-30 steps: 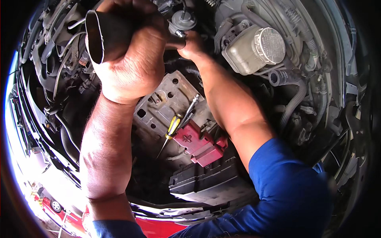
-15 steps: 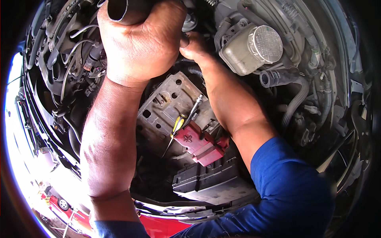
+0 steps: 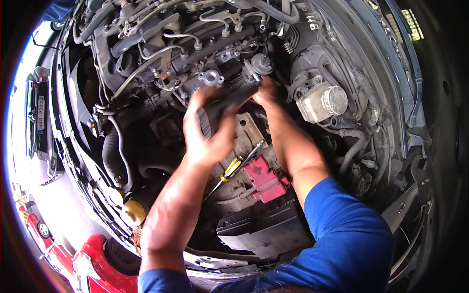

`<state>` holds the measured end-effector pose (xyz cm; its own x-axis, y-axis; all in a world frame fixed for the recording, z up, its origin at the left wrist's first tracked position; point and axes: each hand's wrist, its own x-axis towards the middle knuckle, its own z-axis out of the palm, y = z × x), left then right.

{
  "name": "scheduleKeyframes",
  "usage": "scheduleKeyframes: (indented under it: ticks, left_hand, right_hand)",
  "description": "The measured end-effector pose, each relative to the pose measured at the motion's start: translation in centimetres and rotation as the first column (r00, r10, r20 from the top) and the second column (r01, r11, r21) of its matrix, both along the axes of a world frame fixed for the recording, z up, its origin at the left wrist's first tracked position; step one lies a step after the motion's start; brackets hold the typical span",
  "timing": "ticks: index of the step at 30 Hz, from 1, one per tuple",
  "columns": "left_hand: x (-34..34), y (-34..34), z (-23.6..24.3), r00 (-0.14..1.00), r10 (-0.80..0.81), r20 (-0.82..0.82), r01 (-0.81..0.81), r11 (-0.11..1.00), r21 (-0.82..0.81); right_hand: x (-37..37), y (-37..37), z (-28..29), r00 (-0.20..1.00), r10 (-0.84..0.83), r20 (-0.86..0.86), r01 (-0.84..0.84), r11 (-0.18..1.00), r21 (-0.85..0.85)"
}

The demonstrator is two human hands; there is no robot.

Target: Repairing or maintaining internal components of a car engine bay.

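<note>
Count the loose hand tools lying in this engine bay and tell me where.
2: a yellow-handled screwdriver beside the red cover, and a slim metal tool alongside its handle. Others may be hidden behind the arms.

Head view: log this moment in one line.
left hand: gripping black hollow duct | right hand: at duct's far end | nearby: yellow-and-black screwdriver, red plastic cover

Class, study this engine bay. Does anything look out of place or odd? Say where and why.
Yes: a yellow-handled screwdriver and a metal tool lie loose beside the red cover. Tools are not part of an engine bay. The dark tube in the left hand is partly hidden, so I cannot judge its condition.
</note>
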<state>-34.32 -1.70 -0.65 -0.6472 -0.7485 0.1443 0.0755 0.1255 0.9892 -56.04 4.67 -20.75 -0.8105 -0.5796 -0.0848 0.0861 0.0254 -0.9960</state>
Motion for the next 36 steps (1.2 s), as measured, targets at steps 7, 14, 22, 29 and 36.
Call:
scheduleKeyframes:
  ticks: [7, 14, 22, 29, 36]
  left_hand:
    - [6.6, 0.5, -4.9, 0.986, 0.169, 0.010, -0.169, 0.978, 0.119]
    - [-3.0, -2.1, 0.0, 0.835, -0.272, -0.478, 0.268, 0.960, -0.078]
    - [-6.6, -3.2, 0.6, 0.795, -0.340, -0.501, 0.307, 0.940, -0.151]
    - [-7.2, -3.5, 1.1, 0.804, -0.377, -0.460, 0.347, 0.926, -0.152]
    - [-6.8, -5.1, 1.1, 0.738, -0.525, -0.425, 0.515, 0.844, -0.148]
  right_hand:
    - [0.2, 0.8, 0.6, 0.888, 0.192, -0.418, 0.184, 0.686, 0.704]
    - [-1.0, -0.3, -2.0, 0.989, 0.064, 0.134, -0.066, 0.998, 0.014]
    - [-1.5, 0.4, -2.9, 0.894, 0.229, -0.385, 0.049, 0.804, 0.593]
    - [-1.4, -0.1, -3.5, 0.958, 0.140, -0.250, -0.025, 0.911, 0.412]
    - [-1.3, 0.1, -3.7, 0.935, 0.175, -0.307, 0.003, 0.865, 0.502]
